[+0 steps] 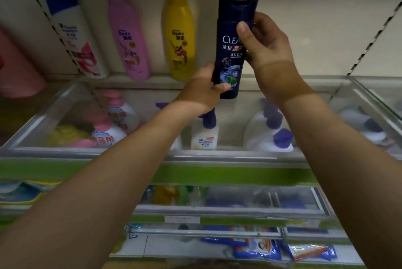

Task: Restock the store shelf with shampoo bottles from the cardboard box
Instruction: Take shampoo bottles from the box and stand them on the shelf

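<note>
A dark blue shampoo bottle (231,51) stands upright in the air in front of the top shelf (152,77), just right of a yellow bottle (180,36). My left hand (203,90) grips its lower end with the thumb across the front. My right hand (265,40) grips its upper part, thumb on the label below the cap. Further left on the same shelf stand a pink bottle (128,36) and a white bottle with a blue cap (74,34). The cardboard box is out of sight.
Right of the held bottle the shelf's back wall (315,36) is bare. A lower shelf with a clear front rail (217,156) holds white pump bottles (269,134) and pink-topped ones (108,131). Below are shelves with bagged goods (256,247).
</note>
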`<state>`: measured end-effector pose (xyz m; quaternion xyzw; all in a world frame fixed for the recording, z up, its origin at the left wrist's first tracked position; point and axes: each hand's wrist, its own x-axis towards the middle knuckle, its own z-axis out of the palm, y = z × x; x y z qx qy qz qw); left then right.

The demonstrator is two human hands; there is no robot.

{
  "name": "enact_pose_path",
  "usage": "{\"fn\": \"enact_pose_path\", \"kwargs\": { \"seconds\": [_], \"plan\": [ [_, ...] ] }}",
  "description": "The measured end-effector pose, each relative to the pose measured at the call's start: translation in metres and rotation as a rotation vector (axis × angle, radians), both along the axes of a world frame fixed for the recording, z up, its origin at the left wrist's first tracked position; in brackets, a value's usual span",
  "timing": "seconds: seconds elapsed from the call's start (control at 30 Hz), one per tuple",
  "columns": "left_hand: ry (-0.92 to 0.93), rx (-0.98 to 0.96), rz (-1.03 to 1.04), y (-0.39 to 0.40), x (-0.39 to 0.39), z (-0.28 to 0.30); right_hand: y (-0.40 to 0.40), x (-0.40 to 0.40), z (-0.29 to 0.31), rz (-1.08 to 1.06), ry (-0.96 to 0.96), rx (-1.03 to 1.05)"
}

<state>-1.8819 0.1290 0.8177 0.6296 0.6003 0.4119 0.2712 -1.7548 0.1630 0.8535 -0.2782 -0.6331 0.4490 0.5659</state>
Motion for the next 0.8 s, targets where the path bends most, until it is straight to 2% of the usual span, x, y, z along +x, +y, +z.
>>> {"fn": "enact_pose_path", "kwargs": {
  "seconds": [0.23,0.57,0.8],
  "plan": [
    [-0.016,0.061,0.035,0.027,0.004,-0.005,0.034,0.003,0.001,-0.064,-0.057,0.004],
    [-0.085,0.130,0.174,0.042,0.008,-0.014,0.051,0.005,0.004,-0.086,0.013,-0.017],
    [-0.081,0.151,0.236,0.048,0.009,-0.016,0.051,0.003,0.008,-0.134,-0.020,-0.013]
  ]
}}
